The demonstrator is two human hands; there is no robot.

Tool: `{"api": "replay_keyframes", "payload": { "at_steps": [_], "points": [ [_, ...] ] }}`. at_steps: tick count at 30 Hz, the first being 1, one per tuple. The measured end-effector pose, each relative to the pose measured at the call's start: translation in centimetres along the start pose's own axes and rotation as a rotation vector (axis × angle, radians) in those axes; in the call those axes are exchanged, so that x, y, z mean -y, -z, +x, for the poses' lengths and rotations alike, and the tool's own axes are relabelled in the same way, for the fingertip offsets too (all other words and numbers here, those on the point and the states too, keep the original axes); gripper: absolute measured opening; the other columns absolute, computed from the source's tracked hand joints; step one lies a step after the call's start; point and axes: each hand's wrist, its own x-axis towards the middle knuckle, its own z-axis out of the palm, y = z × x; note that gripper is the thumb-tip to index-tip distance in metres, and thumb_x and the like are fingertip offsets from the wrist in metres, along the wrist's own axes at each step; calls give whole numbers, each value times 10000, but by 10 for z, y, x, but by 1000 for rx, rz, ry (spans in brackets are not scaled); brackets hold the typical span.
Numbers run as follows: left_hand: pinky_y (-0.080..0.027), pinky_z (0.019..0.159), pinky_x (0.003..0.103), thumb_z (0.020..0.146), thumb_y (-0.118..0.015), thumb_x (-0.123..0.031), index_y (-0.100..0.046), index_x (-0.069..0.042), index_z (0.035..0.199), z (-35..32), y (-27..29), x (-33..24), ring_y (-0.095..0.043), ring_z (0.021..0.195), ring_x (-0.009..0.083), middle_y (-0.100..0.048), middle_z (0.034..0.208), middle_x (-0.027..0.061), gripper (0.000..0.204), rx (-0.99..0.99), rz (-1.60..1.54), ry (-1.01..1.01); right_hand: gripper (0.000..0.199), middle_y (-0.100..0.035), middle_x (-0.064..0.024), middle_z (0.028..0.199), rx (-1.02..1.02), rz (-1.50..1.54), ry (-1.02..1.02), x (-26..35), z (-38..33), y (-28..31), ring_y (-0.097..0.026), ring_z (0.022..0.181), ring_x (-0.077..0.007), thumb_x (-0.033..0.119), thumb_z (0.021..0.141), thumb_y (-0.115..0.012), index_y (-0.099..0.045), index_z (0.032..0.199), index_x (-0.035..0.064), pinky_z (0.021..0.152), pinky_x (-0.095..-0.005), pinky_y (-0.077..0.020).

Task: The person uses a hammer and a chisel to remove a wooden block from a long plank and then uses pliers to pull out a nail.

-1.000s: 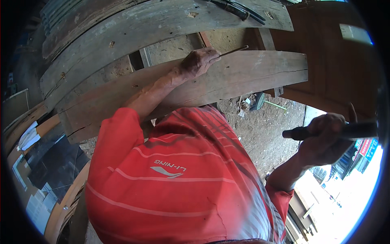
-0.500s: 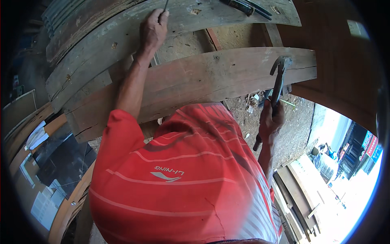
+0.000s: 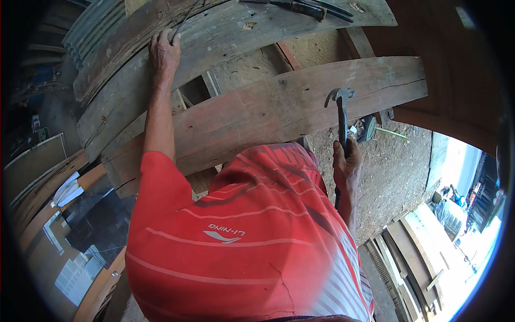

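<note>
Clasped a claw hammer [image 3: 343,121] with a grey metal head and a dark handle in the right hand [image 3: 347,165], with fingers and thumb wrapped round the handle below the head. Had the head beyond the fingertips, curved claw to the left, seen against a long, reddish-brown weathered plank [image 3: 268,104]; could not tell contact from a gap there. Gripped a thin dark rod [image 3: 186,20] in the left hand [image 3: 164,53], with fingers bent and closed about its near end. Pointed its free length away from the fingers, near the seam between a long grey weathered board [image 3: 225,37] and a darker, rough-edged board [image 3: 129,40]. Had a pale, bag-like bundle [image 3: 450,219] far off at the right, too blurred for telling the contents. Saw knots and pale smears on the grey board, and a long crack toward the right end of the reddish-brown plank. Had slim dark tools [image 3: 308,7] lying on the grey board, ridged grey corrugated sheets [image 3: 96,35] past the darker board, and chip-strewn earthen ground [image 3: 394,182] beyond the right hand.
</note>
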Motion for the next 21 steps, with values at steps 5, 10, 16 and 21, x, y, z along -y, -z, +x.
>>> {"api": "replay_keyframes", "payload": {
  "at_steps": [5, 10, 16, 21],
  "points": [
    [-516, 878, 434, 911, -744, -349, -685, -62, 1114, -29, 50, -78, -665, 1000, 326, -705, 1038, 152, 356, 252, -288, 176, 305, -584, -56, 775, 6, 0, 7, -5, 0, 2, -523, 712, -145, 265, 1013, -659, -628, 1154, -5, 659, -339, -455],
    [-530, 890, 417, 884, -759, -461, -708, -23, 1132, -71, 88, -124, -697, 1034, 322, -736, 1045, 176, 506, 1063, -337, 63, 364, -639, -103, 815, 5, -25, -1, -12, 3, 1, -584, 731, -181, 275, 1012, -656, -628, 1235, -11, 683, -355, -485],
    [-529, 959, 467, 714, -763, -736, -653, 12, 1302, -84, 71, -108, -665, 1158, 409, -682, 1222, 290, 958, 1369, -277, 75, 364, -647, -117, 817, 28, -4, 65, -22, 11, -3, -587, 712, -200, 287, 1003, -668, -636, 1211, -10, 665, -380, -489],
    [-534, 925, 466, 659, -834, -700, -701, 5, 1220, -65, 115, -133, -691, 1092, 396, -714, 1141, 270, 911, 1287, -256, 141, 297, -619, -86, 788, -27, 9, 36, -48, 3, 1, -555, 698, -166, 270, 1006, -667, -640, 1131, 2, 644, -352, -470]
  ]
}}
